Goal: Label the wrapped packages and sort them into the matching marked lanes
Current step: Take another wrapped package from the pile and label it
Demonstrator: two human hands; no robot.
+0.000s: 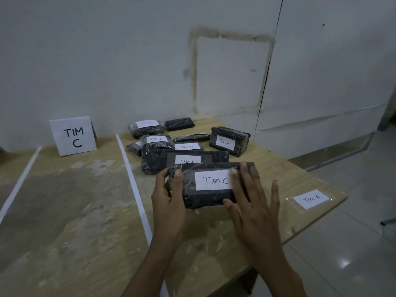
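A black wrapped package (203, 197) with a white "Tim C" label (212, 180) is held just above the table. My left hand (169, 202) grips its left end, thumb on top. My right hand (250, 202) lies flat with straight fingers pressing the label's right edge. Behind it lies a pile of several black packages (158, 159) labelled Tim A, Tim B and Tim C; one at the back (179, 123) shows no label. A standing "TIM C" sign (72, 136) marks the lane left of a white tape line (132, 185).
A loose "Tim A" label (311, 198) in clear tape lies near the table's right edge (317, 221). A second white tape line (19, 181) runs at the far left. The wall stands behind the table, tiled floor to the right.
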